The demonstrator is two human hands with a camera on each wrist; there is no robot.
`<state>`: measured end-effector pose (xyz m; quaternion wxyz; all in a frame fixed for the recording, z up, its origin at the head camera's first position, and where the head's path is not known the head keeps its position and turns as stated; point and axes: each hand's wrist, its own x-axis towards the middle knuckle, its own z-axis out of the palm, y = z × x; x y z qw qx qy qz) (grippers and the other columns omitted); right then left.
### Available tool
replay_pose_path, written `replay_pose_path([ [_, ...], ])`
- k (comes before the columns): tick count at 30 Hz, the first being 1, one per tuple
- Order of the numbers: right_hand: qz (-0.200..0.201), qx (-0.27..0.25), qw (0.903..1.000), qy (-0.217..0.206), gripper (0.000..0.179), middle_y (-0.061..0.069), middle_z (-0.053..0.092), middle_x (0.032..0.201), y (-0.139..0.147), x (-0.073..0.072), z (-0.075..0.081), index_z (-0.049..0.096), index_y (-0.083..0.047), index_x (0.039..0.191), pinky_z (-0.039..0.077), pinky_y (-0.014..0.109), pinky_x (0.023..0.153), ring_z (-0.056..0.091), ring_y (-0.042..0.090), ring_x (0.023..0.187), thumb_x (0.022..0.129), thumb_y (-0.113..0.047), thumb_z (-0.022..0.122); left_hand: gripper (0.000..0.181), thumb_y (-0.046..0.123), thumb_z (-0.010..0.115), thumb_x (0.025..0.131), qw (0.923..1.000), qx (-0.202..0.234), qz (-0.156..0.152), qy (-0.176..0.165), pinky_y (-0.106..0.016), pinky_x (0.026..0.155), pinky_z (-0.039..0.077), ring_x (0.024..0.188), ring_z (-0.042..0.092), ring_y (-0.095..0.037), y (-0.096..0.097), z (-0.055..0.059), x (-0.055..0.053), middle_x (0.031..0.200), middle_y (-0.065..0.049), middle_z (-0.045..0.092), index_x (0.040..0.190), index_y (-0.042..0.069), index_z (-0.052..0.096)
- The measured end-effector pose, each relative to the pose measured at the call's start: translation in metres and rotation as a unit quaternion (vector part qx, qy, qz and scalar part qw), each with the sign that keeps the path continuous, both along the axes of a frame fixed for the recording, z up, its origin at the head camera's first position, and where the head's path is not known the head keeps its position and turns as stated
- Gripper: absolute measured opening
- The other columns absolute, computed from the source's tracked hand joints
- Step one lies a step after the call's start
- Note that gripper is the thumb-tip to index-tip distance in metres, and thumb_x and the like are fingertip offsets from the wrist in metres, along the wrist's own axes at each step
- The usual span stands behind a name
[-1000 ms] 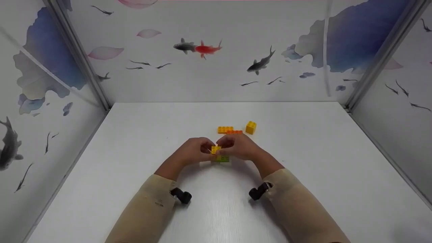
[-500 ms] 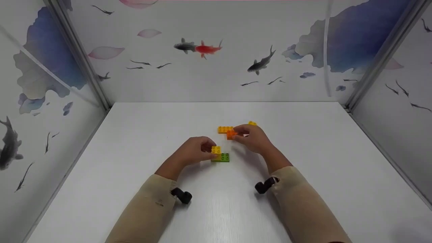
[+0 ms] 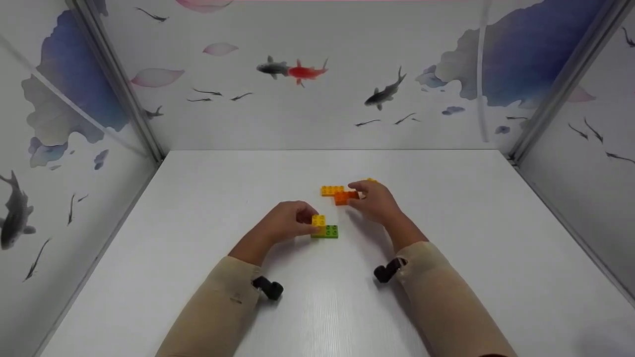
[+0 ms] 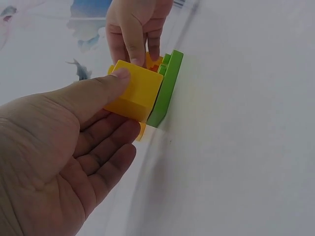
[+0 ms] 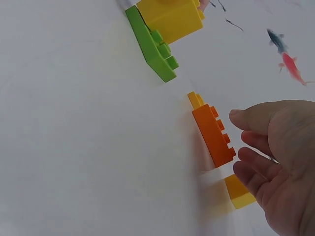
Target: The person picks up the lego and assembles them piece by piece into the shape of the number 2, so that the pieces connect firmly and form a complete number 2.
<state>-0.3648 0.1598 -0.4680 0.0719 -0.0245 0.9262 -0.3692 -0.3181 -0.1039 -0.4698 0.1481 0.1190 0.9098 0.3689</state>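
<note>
"Bench [image 3: 317, 307], first lot?"
"Left grip [image 3: 287, 221], thumb and fingers pinching yellow brick [image 3: 318, 219]; brick stands on the left end of green brick [image 3: 332, 231]."
"Second lot?"
"Right grip [image 3: 378, 202], thumb and fingers wide apart, just beside orange brick [image 5: 213, 135]; contact cannot be told."
"Remainder?"
"Amber brick [image 3: 331, 190], partly behind the orange one; second yellow brick [image 5: 240, 192], mostly hidden by the right grip in the head view."

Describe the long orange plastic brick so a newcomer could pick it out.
On the white tabletop, find the person's bare right hand. Just beside it lies a long, rectangular, orange plastic brick with studs on top. Its deep orange sets it apart from the flat, rectangular, yellow studded brick just beyond it.
</note>
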Motion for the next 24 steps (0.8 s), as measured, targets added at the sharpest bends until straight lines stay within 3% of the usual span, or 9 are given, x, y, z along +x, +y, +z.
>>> replay_pose_path([
  [12, 0.033, 0.025, 0.9990, -0.015, 0.048, 0.007, 0.061, 0.154, -0.004, -0.012, -0.006, 0.064, -0.016, 0.149, 0.045, 0.048, 0.125, 0.055, 0.029, 0.144, 0.102, -0.007, 0.070, 0.037, 0.042, 0.088, 0.090, 0.9997, 0.002, 0.011, -0.020, -0.039, 0.104, 0.058, 0.109, 0.063, -0.021, 0.001, 0.003, 0.002, 0.115, 0.007, 0.072, 0.121, 0.029, 0.074],
  [24, 0.030, 0.011, 0.9993, -0.021, 0.044, 0.004, 0.067, 0.139, -0.003, -0.004, 0.006, 0.069, -0.018, 0.143, 0.051, 0.044, 0.118, 0.060, 0.027, 0.128, 0.100, -0.014, 0.075, 0.038, 0.041, 0.087, 0.091, 0.9997, -0.010, 0.012, -0.021, -0.038, 0.102, 0.058, 0.110, 0.063, -0.021, 0.002, 0.002, 0.001, 0.114, 0.007, 0.071, 0.124, 0.029, 0.073],
])
